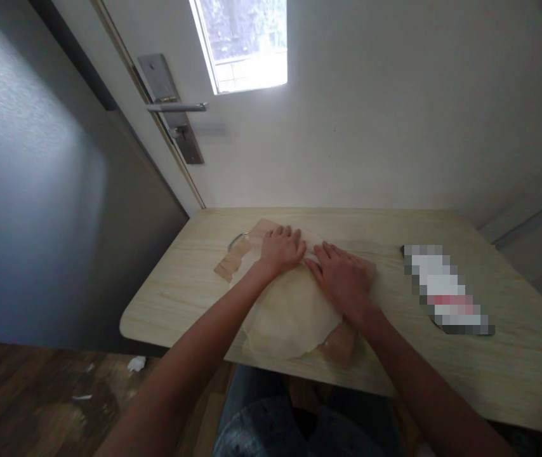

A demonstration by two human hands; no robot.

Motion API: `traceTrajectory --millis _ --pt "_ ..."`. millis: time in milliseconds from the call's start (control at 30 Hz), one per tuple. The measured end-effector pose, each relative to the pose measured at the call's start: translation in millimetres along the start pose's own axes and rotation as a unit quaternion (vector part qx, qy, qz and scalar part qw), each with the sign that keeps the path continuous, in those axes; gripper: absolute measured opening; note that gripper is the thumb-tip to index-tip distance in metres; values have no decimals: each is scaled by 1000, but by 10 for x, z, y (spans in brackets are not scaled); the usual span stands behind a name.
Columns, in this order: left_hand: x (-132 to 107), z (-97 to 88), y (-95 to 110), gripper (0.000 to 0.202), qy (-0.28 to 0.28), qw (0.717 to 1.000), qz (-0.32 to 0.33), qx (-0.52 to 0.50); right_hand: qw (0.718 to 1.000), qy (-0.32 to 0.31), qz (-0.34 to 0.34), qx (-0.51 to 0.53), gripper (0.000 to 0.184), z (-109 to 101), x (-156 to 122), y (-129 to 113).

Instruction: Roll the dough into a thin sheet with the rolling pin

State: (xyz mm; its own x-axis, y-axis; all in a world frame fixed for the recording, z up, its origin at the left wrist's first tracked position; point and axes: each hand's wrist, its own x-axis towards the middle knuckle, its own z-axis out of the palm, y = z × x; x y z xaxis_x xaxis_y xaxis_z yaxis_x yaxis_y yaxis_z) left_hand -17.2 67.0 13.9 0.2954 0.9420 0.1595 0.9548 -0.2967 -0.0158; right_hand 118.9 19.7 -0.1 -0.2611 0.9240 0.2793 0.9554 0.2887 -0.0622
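A thin, pale sheet that looks like rolled-out dough (pixel 294 311) lies over a brown wooden board (pixel 340 343), its near edge reaching past the board onto the table. My left hand (pixel 283 249) rests palm down on the sheet's far part, fingers laid forward and slightly bent. Close beside it, my right hand (pixel 340 270) also presses on the far part, toward the right, with its thumb apart from the fingers. A ridge in the sheet shows between the two hands. What lies beneath the palms is hidden. At the board's left corner is a curved metal handle (pixel 237 240).
The pale wooden table (pixel 171 285) stands against a white door (pixel 370 127) with a lever handle (pixel 178 108). To the right lies a flat, blurred-out item (pixel 447 292). A grey panel (pixel 37 222) rises at left. White scraps (pixel 136 364) are on the floor.
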Motion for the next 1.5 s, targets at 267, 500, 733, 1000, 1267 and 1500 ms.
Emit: traceTrajectory --millis 267,500,733,1000,1267,1500 --pt "347 108 -45 52 -54 997 7 -53 999 -32 14 -12 44 -38 215 73" --pt "609 113 -20 54 -66 995 -20 -78 995 -92 36 -1 48 -75 430 193" --pt "784 126 2 62 -74 991 -57 -99 993 -103 56 34 47 -23 587 326" --pt "732 127 31 56 -45 991 -95 -85 994 -89 60 29 47 -14 556 311" --pt "424 55 72 42 1 994 -100 -33 999 -23 24 4 46 -32 341 147" --pt "37 81 63 37 73 994 -80 1 1000 10 19 6 41 -22 56 -52"
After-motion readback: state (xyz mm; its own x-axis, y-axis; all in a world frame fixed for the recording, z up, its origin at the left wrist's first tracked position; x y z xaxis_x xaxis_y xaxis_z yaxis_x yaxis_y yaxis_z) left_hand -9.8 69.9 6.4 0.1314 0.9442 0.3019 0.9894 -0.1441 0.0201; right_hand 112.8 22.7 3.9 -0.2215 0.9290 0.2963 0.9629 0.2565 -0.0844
